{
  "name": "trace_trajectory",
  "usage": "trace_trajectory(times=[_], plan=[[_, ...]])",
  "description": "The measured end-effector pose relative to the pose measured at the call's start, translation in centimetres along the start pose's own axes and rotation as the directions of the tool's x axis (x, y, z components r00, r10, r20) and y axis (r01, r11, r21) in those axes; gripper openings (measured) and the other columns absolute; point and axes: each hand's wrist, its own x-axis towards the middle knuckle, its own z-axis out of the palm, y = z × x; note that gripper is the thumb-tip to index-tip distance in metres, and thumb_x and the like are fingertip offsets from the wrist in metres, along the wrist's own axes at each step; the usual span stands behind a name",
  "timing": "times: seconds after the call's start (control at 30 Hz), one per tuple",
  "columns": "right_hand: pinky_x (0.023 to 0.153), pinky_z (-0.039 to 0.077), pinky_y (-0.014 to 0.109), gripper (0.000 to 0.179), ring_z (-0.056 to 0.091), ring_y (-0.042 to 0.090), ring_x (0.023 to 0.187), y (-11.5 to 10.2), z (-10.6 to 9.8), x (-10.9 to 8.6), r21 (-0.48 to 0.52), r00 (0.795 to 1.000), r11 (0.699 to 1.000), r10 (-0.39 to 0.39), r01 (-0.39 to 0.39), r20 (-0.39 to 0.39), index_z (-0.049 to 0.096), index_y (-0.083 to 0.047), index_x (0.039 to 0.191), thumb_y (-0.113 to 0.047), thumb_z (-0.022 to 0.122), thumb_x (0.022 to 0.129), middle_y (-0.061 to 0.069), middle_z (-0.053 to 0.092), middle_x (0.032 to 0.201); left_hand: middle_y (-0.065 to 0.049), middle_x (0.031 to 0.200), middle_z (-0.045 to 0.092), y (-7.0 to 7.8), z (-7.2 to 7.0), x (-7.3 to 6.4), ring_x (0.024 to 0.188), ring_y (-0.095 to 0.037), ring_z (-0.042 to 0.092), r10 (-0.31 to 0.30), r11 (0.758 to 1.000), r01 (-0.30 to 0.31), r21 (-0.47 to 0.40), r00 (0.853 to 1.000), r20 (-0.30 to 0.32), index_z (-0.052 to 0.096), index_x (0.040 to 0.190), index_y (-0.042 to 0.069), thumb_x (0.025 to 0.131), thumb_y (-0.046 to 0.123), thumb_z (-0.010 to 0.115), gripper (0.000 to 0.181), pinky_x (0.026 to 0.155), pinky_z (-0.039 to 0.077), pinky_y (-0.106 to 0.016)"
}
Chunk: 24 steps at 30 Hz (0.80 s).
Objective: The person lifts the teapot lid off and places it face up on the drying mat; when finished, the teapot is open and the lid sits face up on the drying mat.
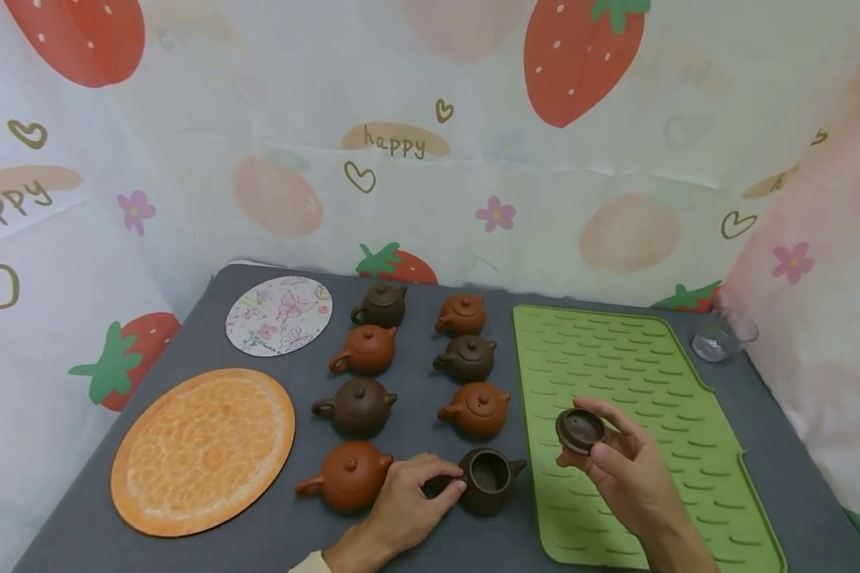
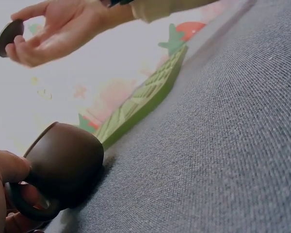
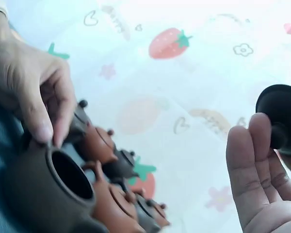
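The left hand (image 1: pixel 412 497) pinches the handle (image 2: pixel 35 208) of a dark brown teapot (image 1: pixel 489 481) between thumb and fingers. This teapot stands upright on the grey cloth-covered tabletop (image 1: pixel 208 557), mouth uncovered, spout towards the right. It is the nearest item in the right-hand column, just beside the left edge of a green ridged mat (image 1: pixel 580 358).

The right hand (image 1: pixel 627 469) grips a dark brown lid (image 1: pixel 580 431) by its edge, between thumb and fingers. The lid is raised above the mat, clear of the teapot and tilted, its hollow underside facing the head camera. The right wrist view shows its knob beside the fingers.

Seven further teapots, all lidded, stand in two columns. Beyond the uncovered one, the right column runs reddish-brown (image 1: pixel 478 410), dark (image 1: pixel 466 358), reddish-brown (image 1: pixel 462 314). The left column, from the near end, alternates reddish-brown (image 1: pixel 347 477), dark (image 1: pixel 358 407), reddish-brown (image 1: pixel 365 350), dark (image 1: pixel 380 305). The nearest of these is close to the left hand; contact cannot be determined.

Further left lie an orange round mat (image 1: pixel 204 450) and a smaller floral round mat (image 1: pixel 279 317). A clear glass (image 1: pixel 722 334) is located beyond the green mat's right edge.
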Motion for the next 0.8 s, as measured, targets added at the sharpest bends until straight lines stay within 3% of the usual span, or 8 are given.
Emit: trace_trajectory(times=[0.17,0.33,0.5,0.67,0.73,0.8], plan=[[0.092,0.046,0.040,0.051,0.061,0.030,0.106,-2.4,0.1,-2.5,-0.158,0.992,0.987,0.003,-0.023,-0.124,0.036,0.003,0.146,0.018,0.033,0.098,0.019,0.056,0.129,0.002,0.086,0.068,-0.1,0.0,-0.3,0.076,-0.008,0.061,-0.003,1.000,0.003,-0.005,1.000,0.013,0.073,0.096,0.016,0.086,0.009,0.074,0.013,0.070,0.051,-0.026],[0.098,0.039,0.043,0.057,0.056,0.034,0.116,-4.0,-0.2,-4.7,-0.188,0.979,0.982,-0.060,0.023,-0.196,0.031,0.005,0.147,0.025,0.028,0.094,0.019,0.051,0.135,0.002,0.087,0.068,-0.2,0.1,-0.5,0.077,-0.008,0.062,0.008,1.000,-0.008,-0.002,1.000,0.018,0.073,0.097,0.015,0.086,0.008,0.074,0.013,0.070,0.051,-0.025],[0.096,0.039,0.041,0.060,0.056,0.033,0.116,-5.2,-0.3,-6.2,-0.312,0.941,0.949,-0.137,0.035,-0.311,0.030,0.007,0.147,0.028,0.034,0.091,0.016,0.047,0.136,0.001,0.087,0.068,-0.1,0.0,-0.3,0.077,-0.009,0.062,-0.025,0.999,0.026,-0.026,0.999,0.021,0.073,0.097,0.016,0.087,0.009,0.073,0.012,0.070,0.052,-0.026],[0.093,0.042,0.038,0.061,0.061,0.029,0.110,-5.8,-1.4,-7.8,-0.499,0.896,0.866,-0.191,-0.039,-0.400,0.027,0.006,0.148,0.024,0.043,0.092,0.013,0.048,0.133,0.000,0.087,0.068,0.0,-0.1,-0.2,0.077,-0.008,0.062,-0.040,0.999,0.041,-0.024,0.999,0.025,0.073,0.096,0.015,0.087,0.010,0.073,0.010,0.071,0.052,-0.026],[0.090,0.046,0.033,0.062,0.063,0.020,0.107,-6.0,-2.1,-8.6,-0.580,0.860,0.804,-0.197,-0.133,-0.471,0.029,0.002,0.149,0.018,0.049,0.093,0.007,0.048,0.133,0.001,0.086,0.068,0.0,-0.1,-0.1,0.077,-0.008,0.062,-0.044,0.999,0.044,-0.024,0.999,0.024,0.073,0.096,0.015,0.087,0.011,0.073,0.010,0.070,0.051,-0.025],[0.086,0.049,0.027,0.062,0.063,0.009,0.103,-6.1,-2.8,-9.4,-0.643,0.800,0.716,-0.203,-0.272,-0.565,0.033,-0.006,0.150,0.008,0.055,0.094,-0.001,0.048,0.131,0.001,0.086,0.068,0.0,-0.1,-0.1,0.077,-0.008,0.062,-0.047,0.999,0.047,-0.021,0.999,0.022,0.073,0.096,0.015,0.087,0.011,0.073,0.010,0.070,0.051,-0.025]])
